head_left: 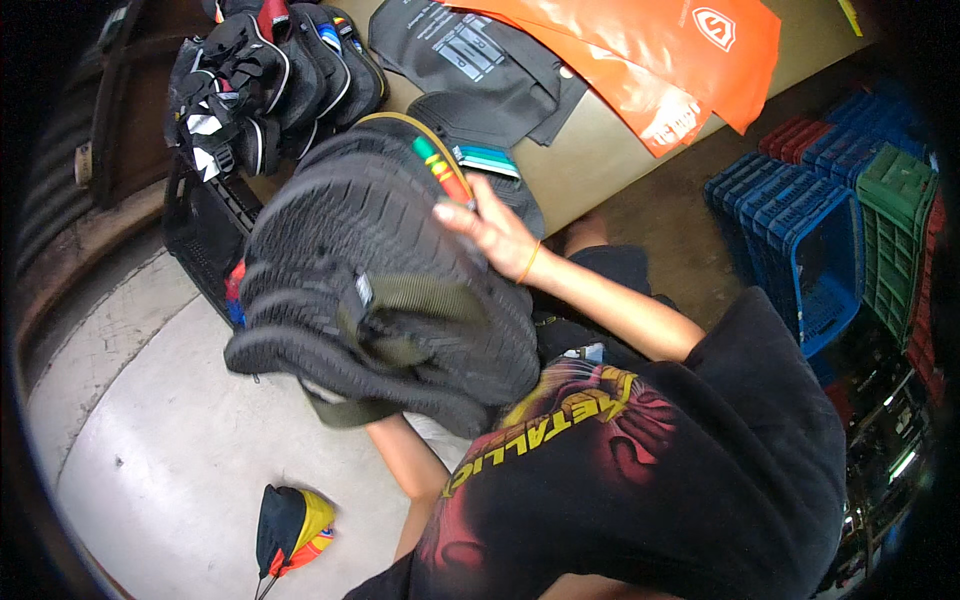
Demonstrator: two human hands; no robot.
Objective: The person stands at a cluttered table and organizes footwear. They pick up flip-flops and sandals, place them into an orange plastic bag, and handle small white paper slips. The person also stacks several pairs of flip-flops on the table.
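Observation:
A thick bundle of black sandals (pixel 330 230), its ribbed soles facing up, is held in front of me, slightly blurred. Olive webbing straps (pixel 425 298) stick out of it, and a green, yellow and red striped strap (pixel 440 170) shows at its upper edge. My right hand (pixel 495 228) closes on that edge beside the striped strap. My left forearm (pixel 410 460) runs up under the bundle, which hides the hand and its fingers. Just past my right fingertips, a black sandal with blue and white stripes (pixel 490 160) lies on the table.
More black sandals (pixel 290 70) are piled at the upper left above a black crate (pixel 200 215). Dark printed bags (pixel 470 60) and orange bags (pixel 640 60) lie on the table (pixel 610 185). A black, yellow and red pouch (pixel 290 530) sits lower left. Blue crates (pixel 790 240) and green crates (pixel 900 225) stand right.

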